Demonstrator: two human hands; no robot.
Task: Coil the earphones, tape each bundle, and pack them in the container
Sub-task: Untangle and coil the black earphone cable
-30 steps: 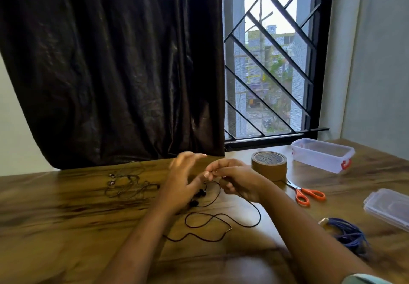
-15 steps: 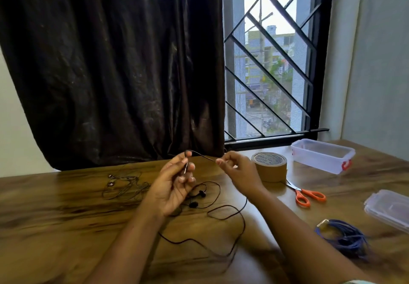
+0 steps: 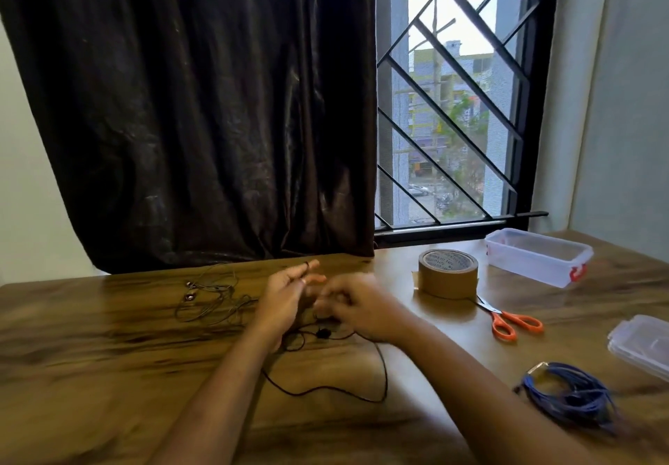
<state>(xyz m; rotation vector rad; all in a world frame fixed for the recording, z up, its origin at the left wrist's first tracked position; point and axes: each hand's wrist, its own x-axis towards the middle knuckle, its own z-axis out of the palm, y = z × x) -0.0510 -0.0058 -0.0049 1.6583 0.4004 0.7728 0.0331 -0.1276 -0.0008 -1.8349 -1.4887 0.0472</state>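
Hovering just above the table (image 3: 108, 356), the left hand (image 3: 286, 298) stands palm inward, its fingers (image 3: 312, 265) nearly straight and pointing up, with a dark turn of the black earphones (image 3: 323, 334) across one tip. The right hand (image 3: 358, 309) sits just beside it, knuckles up and fingers curled toward the left palm, too blurred to show a grip. The rest of the cord trails in a loose loop on the wood beneath both wrists, well apart from the container (image 3: 535, 260).
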